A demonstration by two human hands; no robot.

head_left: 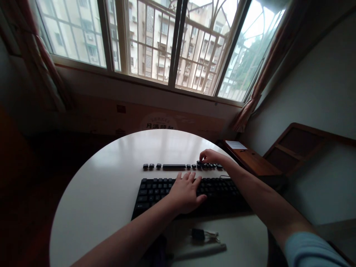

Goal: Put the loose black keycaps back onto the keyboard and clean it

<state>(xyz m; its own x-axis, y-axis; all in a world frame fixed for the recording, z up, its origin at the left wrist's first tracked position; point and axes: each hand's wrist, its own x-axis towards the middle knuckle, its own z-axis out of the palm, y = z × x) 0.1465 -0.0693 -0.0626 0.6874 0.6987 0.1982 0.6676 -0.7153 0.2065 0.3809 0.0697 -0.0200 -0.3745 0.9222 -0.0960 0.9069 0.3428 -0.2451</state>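
Note:
A black keyboard (pixel 154 193) lies on the round white table (pixel 91 193). Across its middle rests my left hand (pixel 185 193), palm down with fingers spread. Beyond the keyboard's far edge, loose black keycaps stand in a row, among them a long spacebar keycap (pixel 174 167) and several small ones at its left and right. Over the right part of that row is my right hand (pixel 210 155), its thumb and fingers pinched at a small black keycap (pixel 199 162). Whether that keycap touches the table I cannot tell.
Nearest me on the table lie a small tool with a black handle and wire loops (pixel 198 234) and a long grey stick-like item (pixel 200 252). Right of the table stands a brown wooden desk (pixel 253 159) with white paper (pixel 236 145). A barred window (pixel 172 44) is ahead.

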